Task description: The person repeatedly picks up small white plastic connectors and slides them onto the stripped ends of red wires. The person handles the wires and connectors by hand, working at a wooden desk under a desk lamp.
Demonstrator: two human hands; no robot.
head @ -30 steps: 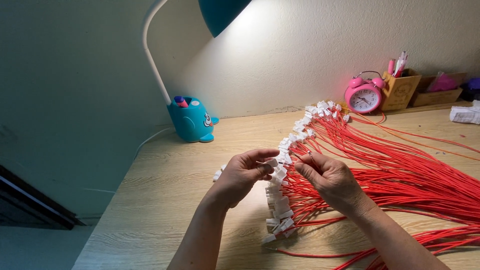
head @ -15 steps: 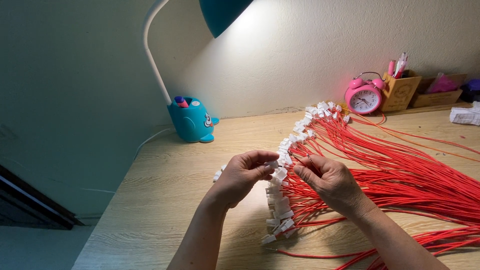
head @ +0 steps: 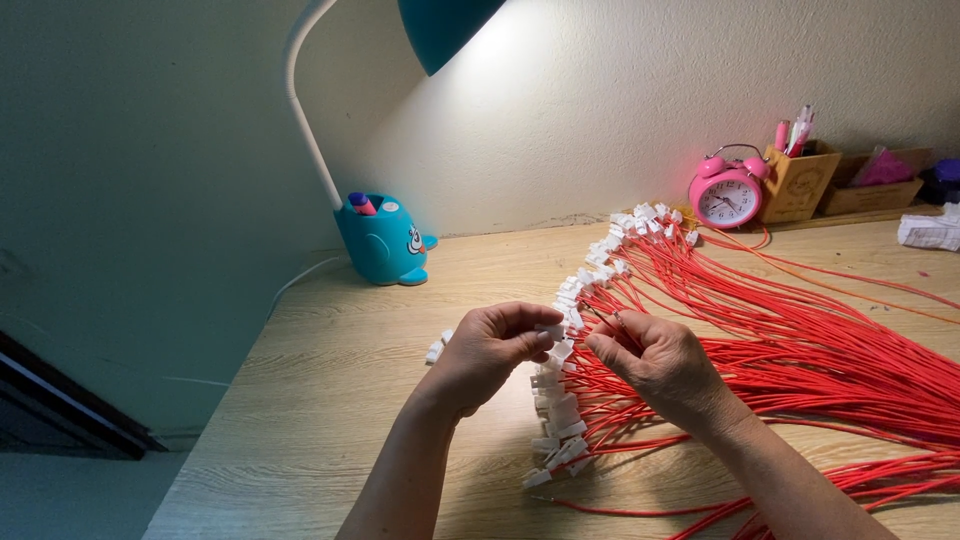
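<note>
The left hand [head: 490, 350] pinches a small white connector [head: 552, 331] between thumb and forefinger, above the wooden surface [head: 330, 400]. The right hand [head: 655, 362] has its fingers closed on the thin end of a red wire [head: 606, 322], whose bare tip points left and slightly up toward the connector; whether tip and connector touch is too small to tell. The wire's length runs off to the right, lost under the hand and among the bundle of red wires [head: 830, 350]. That bundle fans across the surface with its long axis running left to right, its white-capped ends [head: 560, 430] lined in a curve on the left and its far ends cut off at the right edge. Two loose connectors [head: 437, 347] lie just left of the left hand.
</note>
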